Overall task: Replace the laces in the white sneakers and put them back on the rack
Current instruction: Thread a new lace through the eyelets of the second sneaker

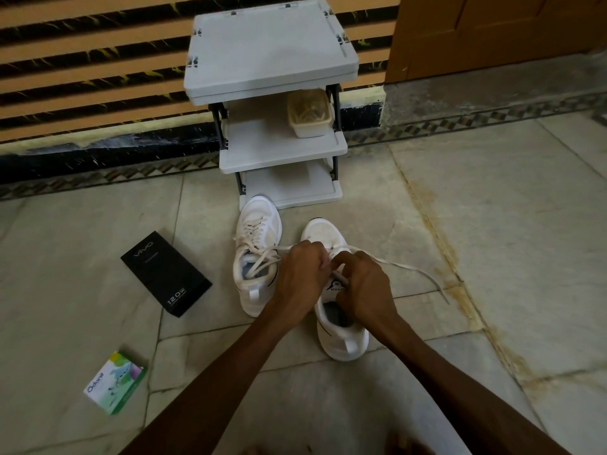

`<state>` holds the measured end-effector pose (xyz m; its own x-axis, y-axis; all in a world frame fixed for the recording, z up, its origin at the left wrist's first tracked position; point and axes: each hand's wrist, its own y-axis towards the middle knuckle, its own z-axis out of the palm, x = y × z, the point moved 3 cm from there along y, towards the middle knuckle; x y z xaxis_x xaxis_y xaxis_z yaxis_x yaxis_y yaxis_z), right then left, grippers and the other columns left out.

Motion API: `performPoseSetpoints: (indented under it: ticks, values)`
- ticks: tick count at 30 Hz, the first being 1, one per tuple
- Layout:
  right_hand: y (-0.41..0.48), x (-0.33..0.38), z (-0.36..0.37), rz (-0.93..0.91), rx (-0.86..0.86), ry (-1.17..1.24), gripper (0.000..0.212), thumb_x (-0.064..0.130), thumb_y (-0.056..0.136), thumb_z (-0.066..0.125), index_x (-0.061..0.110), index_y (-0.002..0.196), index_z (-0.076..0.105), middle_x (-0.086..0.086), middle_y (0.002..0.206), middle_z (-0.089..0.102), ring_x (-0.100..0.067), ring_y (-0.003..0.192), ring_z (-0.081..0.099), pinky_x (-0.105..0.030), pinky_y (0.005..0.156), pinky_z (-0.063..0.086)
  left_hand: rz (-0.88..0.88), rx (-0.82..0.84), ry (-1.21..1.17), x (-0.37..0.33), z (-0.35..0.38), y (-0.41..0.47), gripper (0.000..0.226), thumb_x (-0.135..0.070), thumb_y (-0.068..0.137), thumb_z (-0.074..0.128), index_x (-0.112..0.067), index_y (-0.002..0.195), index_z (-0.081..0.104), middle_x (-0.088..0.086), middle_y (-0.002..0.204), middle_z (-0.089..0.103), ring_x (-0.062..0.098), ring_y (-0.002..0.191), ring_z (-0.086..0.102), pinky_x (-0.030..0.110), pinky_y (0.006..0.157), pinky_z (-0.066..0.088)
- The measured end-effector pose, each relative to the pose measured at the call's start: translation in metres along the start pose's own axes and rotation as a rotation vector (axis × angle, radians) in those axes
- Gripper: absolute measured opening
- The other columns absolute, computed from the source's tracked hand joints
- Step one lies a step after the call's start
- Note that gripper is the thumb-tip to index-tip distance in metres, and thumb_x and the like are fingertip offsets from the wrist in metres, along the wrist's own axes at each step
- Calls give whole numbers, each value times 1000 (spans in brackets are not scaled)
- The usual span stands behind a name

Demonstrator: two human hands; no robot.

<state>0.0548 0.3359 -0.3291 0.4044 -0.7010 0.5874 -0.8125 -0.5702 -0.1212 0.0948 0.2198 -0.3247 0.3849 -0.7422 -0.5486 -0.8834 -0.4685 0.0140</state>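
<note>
Roughly halfway through, I'd say. Both shoes are down on the floor (pixel 492 192), over towards its wall edge, right in front of the rack (pixel 272 50). The far sneaker (pixel 258 251) looks laced all the way up, toe almost at the rack's bottom shelf, though its ends lie loose and I can't tell whether it's tied. The near sneaker (pixel 341 336) is the one I'm on now.

My left hand (pixel 302 274) and right hand (pixel 364 284) are both bunched over its eyelets, fingers curled tight and pinching the lace (pixel 410 267). One end trails out over the floor to my right, the other runs left across the far shoe. My hands hide which eyelet I'm at, so no idea how many rows are left.

To do, as far as I can judge: finish threading this one, snug it up, tie both, then put the pair on the rack. A plastic tub (pixel 308 113) sits on the middle shelf. Also on the floor off to my left are a black phone box (pixel 166 274) and a green box (pixel 115 382).
</note>
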Motion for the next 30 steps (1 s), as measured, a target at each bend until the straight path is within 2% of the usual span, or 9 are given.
performPoseSetpoints:
  ticks: [3,6,8,15,19,22,26,28,30]
  values:
    - [3,2,4,21,0,-62,38,16,76,74,24,112,62,-6,110,56,-13,82,47,-16,65,38,-24,8,-63,2,-1,-1,12,-26,86,70,-15,83,72,0,82,70,15,72,63,31,67,51]
    - [4,4,4,27,20,-120,39,21,80,73,25,117,60,-7,117,53,-23,96,55,-28,77,49,-53,21,-119,5,-4,-2,8,-24,86,70,-17,85,73,-4,79,70,5,66,59,15,60,44]
    - [5,4,3,12,41,-139,39,21,81,70,26,119,61,-7,118,52,-26,100,56,-32,80,52,-99,49,-176,10,-4,0,4,-20,83,72,-19,87,74,-6,79,71,4,69,62,18,66,50]
    - [14,12,2,-35,-40,-208,25,21,85,69,20,111,67,-5,113,58,-24,94,60,-35,81,54,-198,272,-236,15,-15,0,32,-15,70,81,-22,101,74,-4,97,73,12,90,67,30,86,54]
    - [20,11,4,0,-18,-202,20,19,87,66,14,106,65,-8,110,57,-24,91,60,-33,80,54,-204,191,-260,13,-14,-4,25,-15,69,81,-22,93,76,-6,88,72,9,81,66,28,80,54]
    - [28,4,0,64,78,-158,17,19,91,60,8,103,66,-10,108,60,-26,90,62,-29,75,49,-215,169,-266,12,-11,-5,22,-12,71,78,-21,92,75,-6,86,71,5,77,62,16,69,46]
    - [34,-5,-12,315,300,360,29,26,99,47,6,105,66,-12,107,65,-23,96,60,-36,89,51,-231,142,-239,9,-11,-6,20,-16,72,78,-22,91,74,-8,85,68,8,80,63,16,67,44]
    - [30,-1,-30,437,377,697,32,34,101,43,9,98,63,-8,98,59,-21,92,53,-34,85,48,-233,134,-236,10,-11,-7,21,-16,71,78,-22,90,74,-6,87,70,10,82,64,21,72,47]
    - [30,8,-56,419,347,847,37,41,101,43,13,85,60,-5,89,54,-21,88,48,-31,79,44,-229,135,-225,10,-10,-7,21,-16,70,78,-22,90,73,-5,90,71,11,84,65,22,75,48]
